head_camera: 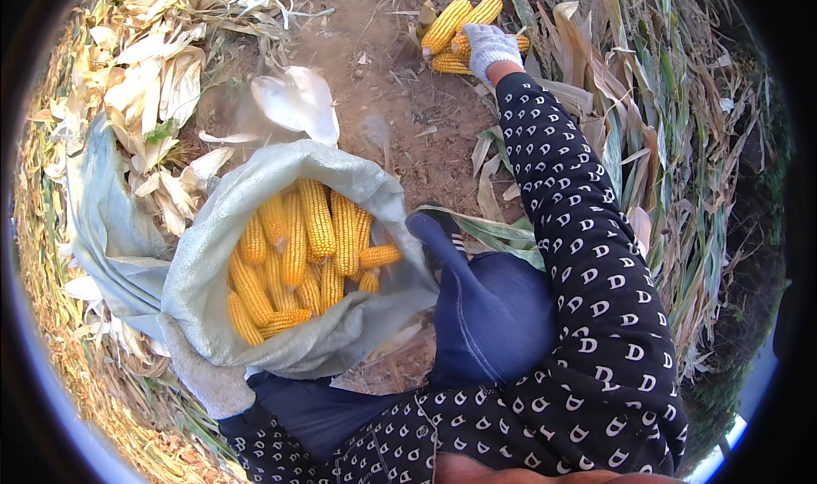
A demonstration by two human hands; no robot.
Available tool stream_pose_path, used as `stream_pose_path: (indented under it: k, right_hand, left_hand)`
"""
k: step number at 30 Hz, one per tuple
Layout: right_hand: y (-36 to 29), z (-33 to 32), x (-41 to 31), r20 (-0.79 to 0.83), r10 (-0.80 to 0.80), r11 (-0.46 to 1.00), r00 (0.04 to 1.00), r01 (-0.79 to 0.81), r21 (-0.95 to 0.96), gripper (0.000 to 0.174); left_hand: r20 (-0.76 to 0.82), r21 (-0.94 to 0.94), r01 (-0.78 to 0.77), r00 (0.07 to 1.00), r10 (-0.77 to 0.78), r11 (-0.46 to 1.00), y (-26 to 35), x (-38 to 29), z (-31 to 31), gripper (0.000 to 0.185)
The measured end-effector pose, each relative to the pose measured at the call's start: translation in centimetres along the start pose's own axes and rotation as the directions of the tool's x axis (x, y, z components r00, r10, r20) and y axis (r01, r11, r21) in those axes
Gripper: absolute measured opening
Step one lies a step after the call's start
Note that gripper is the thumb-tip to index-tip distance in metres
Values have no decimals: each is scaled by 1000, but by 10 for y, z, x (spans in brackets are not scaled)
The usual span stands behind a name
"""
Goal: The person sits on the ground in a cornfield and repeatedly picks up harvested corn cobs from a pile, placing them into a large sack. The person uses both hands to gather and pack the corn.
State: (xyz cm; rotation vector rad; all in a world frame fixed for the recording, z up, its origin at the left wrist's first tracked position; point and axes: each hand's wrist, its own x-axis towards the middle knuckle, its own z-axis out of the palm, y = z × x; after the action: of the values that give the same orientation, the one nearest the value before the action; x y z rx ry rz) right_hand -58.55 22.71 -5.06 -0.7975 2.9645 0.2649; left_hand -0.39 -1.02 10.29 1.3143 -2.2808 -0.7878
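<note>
A pale woven sack [191, 273] stands with its mouth spread, holding several husked yellow ears of corn [295, 238]. My left hand [207, 375], in a light knitted glove, grips the sack's near left rim; its fingertips are hidden by the fabric. Stretched far forward, my right hand [491, 47], gloved alike, rests on a small heap of husked corn ears [447, 28] on the ground. Ears show on both sides of that hand. Its fingers are curled down and mostly hidden, so a hold on an ear cannot be made out.
Dry husks [153, 76] lie thick at the left, and a loose pale husk [300, 104] sits just beyond the sack. Cut corn stalks and leaves [644, 133] are banked along the right. Brown soil [364, 31] runs between them. My bent knee [498, 318] is beside the sack.
</note>
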Motion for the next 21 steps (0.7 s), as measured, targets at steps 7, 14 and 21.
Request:
stream_pose_path:
  k: [7, 14, 21]
  right_hand:
    - [-2, 6, -20, -1, -43, 997, 999, 43, -65, 51]
    - [-49, 11, -71, 180, -248, 964, 952, 261, -54, 47]
    - [-89, 16, -132, 347, -216, 832, 913, -15, 555, 68]
  left_hand:
    - [26, -52, 30, 999, -28, 998, 3, -2, -4, 87]
    - [80, -247, 97, 994, -80, 964, 10, -6, -3, 81]
    - [344, -851, 483, 810, -475, 206, 19, 10, 2, 55]
